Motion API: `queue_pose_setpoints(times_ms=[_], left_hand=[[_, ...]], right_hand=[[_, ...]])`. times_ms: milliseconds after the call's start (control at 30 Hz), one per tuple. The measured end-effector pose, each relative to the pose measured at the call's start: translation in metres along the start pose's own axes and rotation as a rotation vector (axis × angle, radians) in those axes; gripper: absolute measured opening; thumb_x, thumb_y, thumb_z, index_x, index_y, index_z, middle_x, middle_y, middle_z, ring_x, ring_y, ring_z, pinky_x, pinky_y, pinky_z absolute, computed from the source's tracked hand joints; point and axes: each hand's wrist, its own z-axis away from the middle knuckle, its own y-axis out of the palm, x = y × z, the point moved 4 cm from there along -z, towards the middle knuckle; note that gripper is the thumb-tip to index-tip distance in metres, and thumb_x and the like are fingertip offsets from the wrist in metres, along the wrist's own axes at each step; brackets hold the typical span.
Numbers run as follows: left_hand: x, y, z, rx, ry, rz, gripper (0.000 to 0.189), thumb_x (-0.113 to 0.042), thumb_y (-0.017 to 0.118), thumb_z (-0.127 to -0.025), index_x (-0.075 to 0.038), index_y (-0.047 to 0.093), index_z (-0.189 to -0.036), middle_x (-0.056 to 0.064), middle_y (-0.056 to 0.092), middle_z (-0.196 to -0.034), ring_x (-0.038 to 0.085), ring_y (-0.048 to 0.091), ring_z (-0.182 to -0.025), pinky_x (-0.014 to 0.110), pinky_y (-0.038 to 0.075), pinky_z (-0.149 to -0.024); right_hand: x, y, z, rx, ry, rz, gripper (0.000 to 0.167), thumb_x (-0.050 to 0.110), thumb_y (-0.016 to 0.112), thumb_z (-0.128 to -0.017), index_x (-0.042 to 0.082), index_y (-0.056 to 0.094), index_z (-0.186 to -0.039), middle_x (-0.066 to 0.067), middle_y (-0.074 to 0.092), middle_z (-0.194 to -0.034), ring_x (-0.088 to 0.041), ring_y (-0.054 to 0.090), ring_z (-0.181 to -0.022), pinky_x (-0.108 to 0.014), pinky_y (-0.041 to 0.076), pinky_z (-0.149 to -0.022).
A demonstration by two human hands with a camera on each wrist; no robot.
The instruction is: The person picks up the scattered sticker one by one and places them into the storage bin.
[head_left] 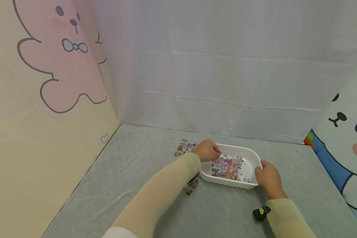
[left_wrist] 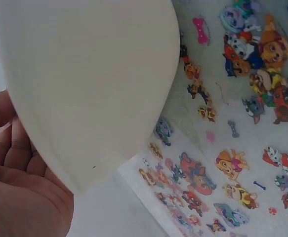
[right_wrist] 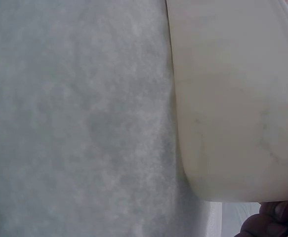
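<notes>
A white tray (head_left: 247, 185) stands on the grey tabletop, with many small colourful cartoon stickers (head_left: 227, 168) inside. My right hand (head_left: 269, 177) grips its right end, thumb at the rim and fingers outside. At the opposite end my left hand (head_left: 207, 150) reaches over the corner, its fingers curled above the inside. The left wrist view shows that hand (left_wrist: 20, 173) behind the tray's wall (left_wrist: 94, 89); I cannot tell whether its fingertips pinch anything. Clear sheets of puppy stickers (left_wrist: 232, 163) lie beside and partly under the tray's left end.
Grey cloth (head_left: 131, 165) covers the tabletop. A white curtain (head_left: 214, 79) hangs along the back edge. Cartoon-printed panels close in the left and right sides. A small black device (head_left: 260, 213) sits at my right sleeve.
</notes>
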Motion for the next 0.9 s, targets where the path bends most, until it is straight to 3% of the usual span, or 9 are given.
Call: queue_pose_setpoints(times_ms=[233,400,533,700,900], left_hand=[[-0.005,-0.010,0.010,-0.046,0.044,-0.101,0.011,-0.028,0.073,-0.097,-0.019,0.079,-0.101,-0.010,0.070,-0.089,0.008,0.062,-0.077,0.031,0.054,-0.070],[-0.006,-0.019,0.020,-0.107,0.126,-0.228,0.014,-0.022,0.066,-0.100,-0.015,0.078,-0.106,-0.006,0.070,-0.095,0.008,0.061,-0.076,0.030,0.052,-0.068],[-0.004,-0.025,0.029,-0.147,0.185,-0.264,0.017,-0.021,0.063,-0.102,-0.016,0.076,-0.110,-0.006,0.070,-0.098,0.007,0.060,-0.079,0.027,0.052,-0.072],[0.004,-0.038,0.041,-0.172,0.173,-0.197,0.018,-0.023,0.062,-0.103,-0.015,0.075,-0.113,-0.005,0.069,-0.100,0.009,0.061,-0.086,0.028,0.053,-0.076],[0.019,-0.051,0.056,-0.163,0.089,0.029,0.016,-0.025,0.065,-0.102,-0.016,0.072,-0.114,-0.004,0.065,-0.102,0.013,0.061,-0.089,0.031,0.054,-0.070]], right_hand=[[0.000,0.001,0.001,-0.021,-0.024,-0.004,0.053,0.010,0.041,-0.098,-0.016,0.045,-0.144,-0.037,0.056,-0.131,-0.046,0.059,-0.111,-0.062,0.047,-0.095],[-0.001,0.003,0.002,-0.043,-0.064,0.006,0.052,0.010,0.040,-0.097,-0.016,0.048,-0.142,-0.037,0.059,-0.129,-0.046,0.061,-0.109,-0.062,0.048,-0.092],[-0.001,0.002,0.003,-0.049,-0.075,0.001,0.052,0.010,0.040,-0.096,-0.017,0.049,-0.140,-0.037,0.059,-0.128,-0.046,0.061,-0.106,-0.061,0.048,-0.091],[-0.001,0.003,0.004,-0.051,-0.081,0.004,0.052,0.010,0.040,-0.096,-0.017,0.048,-0.140,-0.037,0.060,-0.127,-0.046,0.062,-0.106,-0.062,0.048,-0.091],[-0.003,0.004,0.002,-0.039,-0.056,0.008,0.053,0.011,0.040,-0.098,-0.017,0.045,-0.143,-0.039,0.055,-0.133,-0.048,0.059,-0.113,-0.063,0.046,-0.096]])
